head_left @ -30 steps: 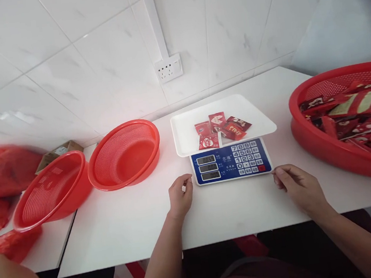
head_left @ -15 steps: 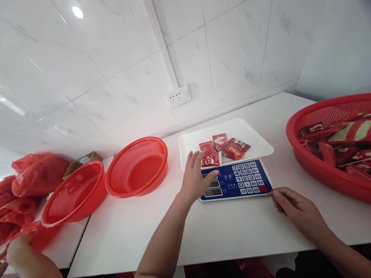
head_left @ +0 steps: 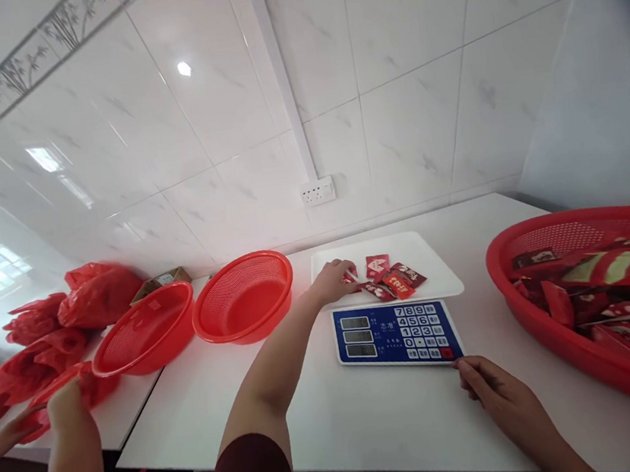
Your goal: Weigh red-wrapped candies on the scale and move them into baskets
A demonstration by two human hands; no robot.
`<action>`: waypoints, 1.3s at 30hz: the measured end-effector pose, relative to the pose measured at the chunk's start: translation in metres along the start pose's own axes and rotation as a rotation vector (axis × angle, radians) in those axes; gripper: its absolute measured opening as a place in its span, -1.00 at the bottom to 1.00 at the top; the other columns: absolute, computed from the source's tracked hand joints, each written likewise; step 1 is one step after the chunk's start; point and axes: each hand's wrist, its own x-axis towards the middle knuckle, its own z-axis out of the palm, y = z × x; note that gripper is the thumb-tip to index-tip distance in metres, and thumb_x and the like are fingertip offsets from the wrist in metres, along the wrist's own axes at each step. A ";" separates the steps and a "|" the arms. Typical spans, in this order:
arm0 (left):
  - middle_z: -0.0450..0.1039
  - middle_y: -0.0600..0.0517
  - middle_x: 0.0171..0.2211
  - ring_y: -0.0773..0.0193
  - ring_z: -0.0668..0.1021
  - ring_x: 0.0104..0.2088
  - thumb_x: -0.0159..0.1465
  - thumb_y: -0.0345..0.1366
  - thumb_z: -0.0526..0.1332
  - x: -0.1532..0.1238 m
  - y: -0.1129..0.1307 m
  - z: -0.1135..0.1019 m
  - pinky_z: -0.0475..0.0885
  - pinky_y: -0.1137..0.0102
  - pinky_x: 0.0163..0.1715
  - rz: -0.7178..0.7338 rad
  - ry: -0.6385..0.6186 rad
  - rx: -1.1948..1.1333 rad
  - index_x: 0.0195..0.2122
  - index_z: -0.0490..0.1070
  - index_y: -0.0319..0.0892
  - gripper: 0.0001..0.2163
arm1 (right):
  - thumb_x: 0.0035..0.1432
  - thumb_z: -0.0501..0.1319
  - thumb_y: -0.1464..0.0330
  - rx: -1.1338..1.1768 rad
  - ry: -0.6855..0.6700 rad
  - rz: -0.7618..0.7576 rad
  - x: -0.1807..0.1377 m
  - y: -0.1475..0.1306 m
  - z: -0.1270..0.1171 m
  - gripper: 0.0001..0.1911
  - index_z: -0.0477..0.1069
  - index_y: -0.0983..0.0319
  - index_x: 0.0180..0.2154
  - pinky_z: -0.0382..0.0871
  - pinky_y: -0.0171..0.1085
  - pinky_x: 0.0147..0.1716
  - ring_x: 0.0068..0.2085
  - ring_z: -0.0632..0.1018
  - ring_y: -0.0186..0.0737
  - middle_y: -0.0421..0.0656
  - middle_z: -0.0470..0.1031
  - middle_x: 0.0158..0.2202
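Observation:
A blue-faced weighing scale [head_left: 397,333] with a white tray [head_left: 439,267] stands on the white table [head_left: 371,413]. Several red candy packets [head_left: 392,276] lie on the tray. My left hand [head_left: 332,280] is curled over the packets at the tray's left side, fingers closed on one of them. My right hand [head_left: 491,386] rests on the table by the scale's near right corner, fingers curled and touching its edge, holding nothing that I can see.
Two empty red mesh baskets [head_left: 245,298] [head_left: 147,337] stand left of the scale. A large red basket [head_left: 592,294] full of packets fills the right. Red plastic bags [head_left: 66,320] lie far left, where another person's hands [head_left: 67,419] handle one.
My left hand went from the scale's near left corner up onto the tray and closed on the packets. The view tilted upward. The other person's hands came into sight at the left.

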 end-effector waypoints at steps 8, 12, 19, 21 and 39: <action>0.29 -0.09 -0.01 0.21 0.48 -0.08 0.25 -0.28 0.11 -0.044 -0.031 -0.045 0.39 0.36 -0.10 -0.319 0.372 0.074 -0.05 0.32 -0.14 -0.75 | 0.03 0.06 -0.08 -0.016 -0.024 -0.013 0.001 0.002 0.001 -0.54 0.39 0.17 -0.42 0.38 -0.34 -0.50 -0.53 0.43 -0.27 -0.21 0.39 -0.57; 0.27 -0.24 0.05 -0.04 0.43 0.03 0.26 -0.16 0.11 -0.070 -0.061 -0.074 0.35 0.11 -0.04 -0.480 0.414 0.156 -0.04 0.34 -0.21 -0.69 | 0.06 0.04 -0.06 -0.041 -0.039 -0.007 0.000 0.002 0.001 -0.55 0.38 0.17 -0.41 0.38 -0.34 -0.49 -0.51 0.43 -0.27 -0.21 0.39 -0.56; -0.02 -0.13 0.32 -0.02 -0.04 0.33 0.27 0.09 0.02 -0.032 -0.003 -0.015 -0.05 0.03 0.26 -0.095 0.171 0.134 0.22 0.13 -0.08 -0.44 | 0.06 0.05 -0.05 -0.073 -0.053 -0.006 0.001 0.003 0.003 -0.57 0.37 0.17 -0.40 0.39 -0.33 -0.46 -0.50 0.44 -0.26 -0.21 0.40 -0.55; -0.10 -0.06 0.35 0.00 -0.11 0.35 0.26 0.15 -0.05 -0.009 0.028 0.007 -0.06 0.01 0.26 0.046 0.031 0.036 0.27 0.02 0.01 -0.39 | 0.06 0.05 -0.06 -0.079 -0.048 -0.007 0.001 0.003 0.003 -0.57 0.37 0.17 -0.39 0.39 -0.33 -0.46 -0.50 0.44 -0.26 -0.21 0.40 -0.55; 0.43 -0.05 -0.14 0.10 0.43 -0.07 0.19 0.08 0.14 0.045 0.066 0.036 0.37 0.29 -0.19 0.034 0.091 0.166 -0.13 0.31 -0.09 -0.62 | 0.08 0.03 -0.06 -0.099 -0.069 -0.037 0.000 0.006 0.004 -0.55 0.40 0.17 -0.37 0.38 -0.33 -0.46 -0.48 0.44 -0.25 -0.20 0.40 -0.54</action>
